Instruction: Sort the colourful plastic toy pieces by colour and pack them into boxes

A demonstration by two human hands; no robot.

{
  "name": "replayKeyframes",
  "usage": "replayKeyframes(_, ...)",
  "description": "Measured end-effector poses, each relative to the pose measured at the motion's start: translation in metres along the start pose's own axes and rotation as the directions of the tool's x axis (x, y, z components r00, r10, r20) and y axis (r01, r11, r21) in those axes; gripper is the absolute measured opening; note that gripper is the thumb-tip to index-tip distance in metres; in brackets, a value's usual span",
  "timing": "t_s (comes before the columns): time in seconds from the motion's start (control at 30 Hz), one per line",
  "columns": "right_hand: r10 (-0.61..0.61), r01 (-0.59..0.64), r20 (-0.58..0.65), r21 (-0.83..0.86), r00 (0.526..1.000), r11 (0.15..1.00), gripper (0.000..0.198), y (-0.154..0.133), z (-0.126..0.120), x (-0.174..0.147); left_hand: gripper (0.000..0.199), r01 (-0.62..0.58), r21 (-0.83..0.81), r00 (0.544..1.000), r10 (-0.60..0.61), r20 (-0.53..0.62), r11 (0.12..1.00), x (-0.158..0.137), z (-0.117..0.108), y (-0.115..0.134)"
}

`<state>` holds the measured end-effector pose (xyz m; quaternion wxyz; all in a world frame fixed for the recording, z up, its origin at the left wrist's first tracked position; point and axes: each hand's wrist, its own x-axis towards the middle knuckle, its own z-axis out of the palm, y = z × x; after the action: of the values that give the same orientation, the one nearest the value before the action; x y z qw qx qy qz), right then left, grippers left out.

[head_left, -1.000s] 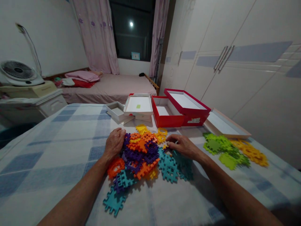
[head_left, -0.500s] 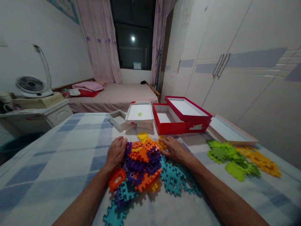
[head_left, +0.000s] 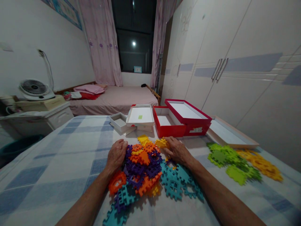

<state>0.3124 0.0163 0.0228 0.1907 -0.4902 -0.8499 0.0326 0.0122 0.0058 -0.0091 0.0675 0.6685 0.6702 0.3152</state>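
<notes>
A heap of notched plastic interlocking blocks, with purple blocks and orange blocks on top, lies between my hands on the cloth. My left hand rests at the heap's left side with fingers curled together against its purple edge; what is under them is hidden. At the upper right of the heap, my right hand pinches a yellow block. Another yellow block sticks out at the heap's far side. Teal blocks lie below my right wrist, and another teal block is near the front.
Light green blocks and amber-yellow blocks lie in separate groups at the right. Along the back stand a small grey box, a white box lid, a red box, a dark-red lid and a shallow tray.
My right hand has drawn slightly back from the heap, and the yellow block now shows in its fingers. More of the teal blocks is uncovered. My left hand stays at the heap's side.
</notes>
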Motion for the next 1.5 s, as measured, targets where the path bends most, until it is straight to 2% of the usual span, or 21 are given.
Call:
replayKeyframes(0.17,0.049,-0.038,-0.086,0.129,0.995,0.991,0.031,0.008,0.007,0.002,0.054,0.001,-0.001,1.0,-0.001,-0.011,1.0,0.0,0.001,0.0)
replayKeyframes(0.27,0.165,-0.126,-0.16,0.228,0.973,0.965,0.025,0.011,0.006,0.004,0.055,-0.004,0.0,1.0,0.004,-0.018,1.0,-0.001,0.002,-0.001)
replayKeyframes(0.33,0.278,-0.197,-0.178,0.373,0.944,0.907,0.025,0.01,0.001,0.006,0.053,-0.006,0.0,1.0,0.006,-0.024,1.0,-0.001,0.003,-0.001)
replayKeyframes(0.4,0.319,-0.216,-0.106,0.536,0.942,0.816,0.027,0.007,-0.004,0.007,0.051,-0.006,-0.001,0.999,0.006,-0.032,1.0,0.0,0.005,-0.002)
replayKeyframes(0.47,0.252,-0.201,0.002,0.609,0.968,0.767,0.026,0.002,-0.006,0.007,0.049,-0.006,-0.004,0.999,0.005,-0.04,1.0,0.0,0.006,-0.004)
replayKeyframes(0.5,0.197,-0.184,0.045,0.605,0.979,0.775,0.025,-0.001,-0.006,0.007,0.049,-0.004,-0.005,0.999,0.004,-0.044,1.0,0.0,0.007,-0.004)
replayKeyframes(0.57,0.103,-0.133,0.084,0.549,0.991,0.825,0.027,-0.006,-0.002,0.007,0.05,-0.001,-0.005,0.999,0.001,-0.049,1.0,0.0,0.008,-0.005)
replayKeyframes(0.7,-0.002,-0.045,0.105,0.444,0.994,0.895,0.047,-0.009,0.01,0.011,0.05,-0.006,-0.001,0.999,0.006,-0.046,1.0,0.0,0.007,-0.005)
replayKeyframes(0.77,-0.015,-0.032,0.111,0.409,0.994,0.912,0.047,-0.009,0.014,0.014,0.05,-0.006,0.002,0.999,0.006,-0.045,1.0,-0.001,0.006,-0.004)
replayKeyframes(0.93,0.035,-0.065,0.102,0.3,0.994,0.952,0.027,-0.011,0.017,0.015,0.052,-0.021,0.0,0.999,0.021,-0.027,1.0,-0.001,0.004,-0.002)
replayKeyframes(1.07,0.046,-0.073,0.116,0.238,0.992,0.968,0.029,-0.011,0.015,0.012,0.054,-0.015,0.001,0.999,0.016,-0.032,1.0,-0.001,0.005,-0.002)
replayKeyframes(1.2,0.046,-0.068,0.139,0.163,0.989,0.984,0.014,-0.007,0.012,0.008,0.052,-0.015,-0.001,0.999,0.014,-0.048,1.0,-0.001,0.005,0.0)
replayKeyframes(1.27,0.084,-0.117,0.151,0.22,0.985,0.968,0.01,-0.003,0.005,0.008,0.05,-0.017,-0.001,0.998,0.017,-0.056,1.0,-0.001,0.005,0.001)
replayKeyframes(1.33,0.093,-0.15,0.163,0.386,0.982,0.91,0.01,-0.002,-0.007,0.012,0.047,-0.022,0.0,0.998,0.022,-0.062,1.0,-0.001,0.004,0.002)
replayKeyframes(1.43,0.053,-0.099,0.092,0.632,0.994,0.768,0.021,-0.01,-0.023,0.03,0.045,-0.034,0.006,0.997,0.034,-0.068,0.999,-0.002,0.004,0.002)
replayKeyframes(1.47,0.048,-0.084,0.072,0.664,0.996,0.743,0.025,-0.016,-0.025,0.04,0.044,-0.035,0.009,0.997,0.036,-0.071,0.999,-0.002,0.004,0.003)
replayKeyframes(1.5,0.06,-0.101,0.085,0.651,0.995,0.752,0.027,-0.024,-0.024,0.05,0.044,-0.036,0.013,0.996,0.037,-0.075,0.999,-0.003,0.004,0.003)
